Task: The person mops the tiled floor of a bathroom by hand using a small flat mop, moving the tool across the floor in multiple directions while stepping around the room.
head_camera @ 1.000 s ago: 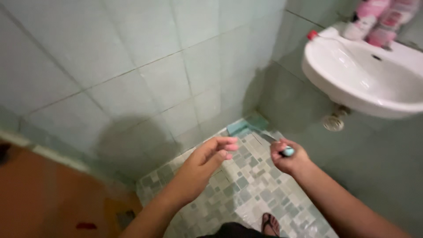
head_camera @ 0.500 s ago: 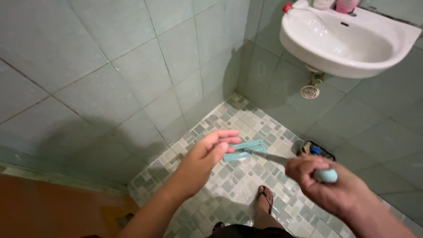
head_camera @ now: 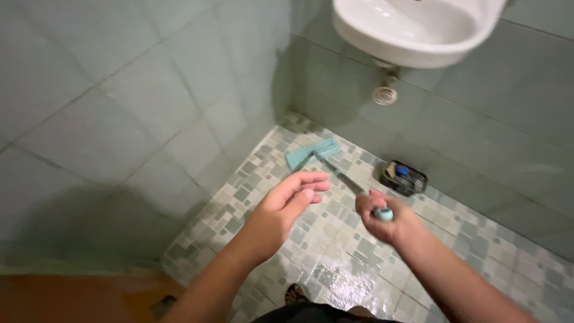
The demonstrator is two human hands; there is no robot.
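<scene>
While the right hand (head_camera: 382, 218) stays closed around the pale blue grip of a long-handled floor wiper (head_camera: 350, 182), the tool's teal head (head_camera: 312, 153) has moved since a second ago. Then it lay tight in the corner where the two walls meet the floor; half a second ago it sat out on the mosaic tiles in front of the person; now it lies on the floor (head_camera: 335, 239) again close to the corner, below the sink (head_camera: 412, 30). The slim metal shaft runs from the fist down and away to the head, which rests flat on the tiles, near the side wall (head_camera: 119, 119) but not touching it as far as can be seen.

The left hand (head_camera: 287, 206) holds nothing. It hangs over the floor with the fingers loosely extended and slightly curled, palm turned inward, just as in both earlier views; it is beside the shaft but apart from it.

The view has also tilted down and swung: the sink has slid up to the top edge, and the bottles on it are gone from sight. A small dark tray (head_camera: 402, 177) with a blue item in it sits on the floor against the back wall, right of the wiper head and apart from it. The tiles nearest the person shine wet. Judging by the head's back-and-forth path, a stroke across the wet floor looks to be under way, worked by one hand.
</scene>
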